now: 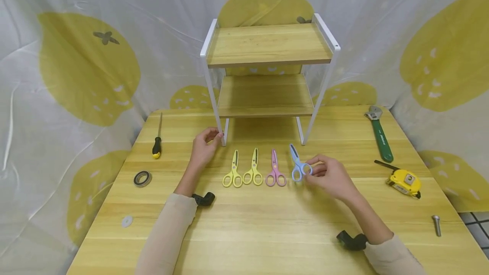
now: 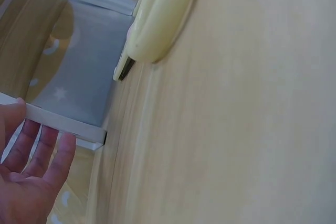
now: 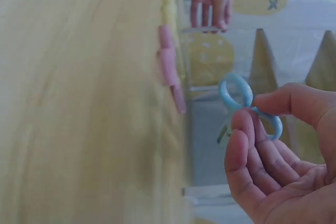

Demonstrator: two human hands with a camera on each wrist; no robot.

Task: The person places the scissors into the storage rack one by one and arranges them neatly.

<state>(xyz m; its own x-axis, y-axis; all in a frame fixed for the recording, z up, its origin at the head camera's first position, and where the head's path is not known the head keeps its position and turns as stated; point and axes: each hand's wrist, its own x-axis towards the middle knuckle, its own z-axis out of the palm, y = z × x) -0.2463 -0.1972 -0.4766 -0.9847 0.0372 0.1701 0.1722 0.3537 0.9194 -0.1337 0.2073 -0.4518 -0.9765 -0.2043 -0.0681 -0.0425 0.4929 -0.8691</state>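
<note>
My right hand (image 1: 329, 176) pinches a pair of light blue scissors (image 1: 298, 160) by one handle loop, with the blades pointing away from me. In the right wrist view, the thumb and fingertips close on the blue loops (image 3: 237, 92). To their left, pink scissors (image 1: 274, 160) and two pairs of yellow scissors (image 1: 254, 163) lie in a row on the table. At the front left leg (image 1: 214, 96) of a small shelf (image 1: 267, 46), my left hand (image 1: 205, 145) holds the white frame low down, thumb on one side and fingers on the other.
On the left lie a screwdriver (image 1: 157, 141), a ring-shaped bearing (image 1: 142, 178) and a washer (image 1: 127, 221). An adjustable wrench (image 1: 380, 137), a yellow tape measure (image 1: 406, 182) and a bolt (image 1: 437, 225) lie on the right. A lemon-print curtain (image 1: 164, 20) hangs behind the table (image 1: 244, 232).
</note>
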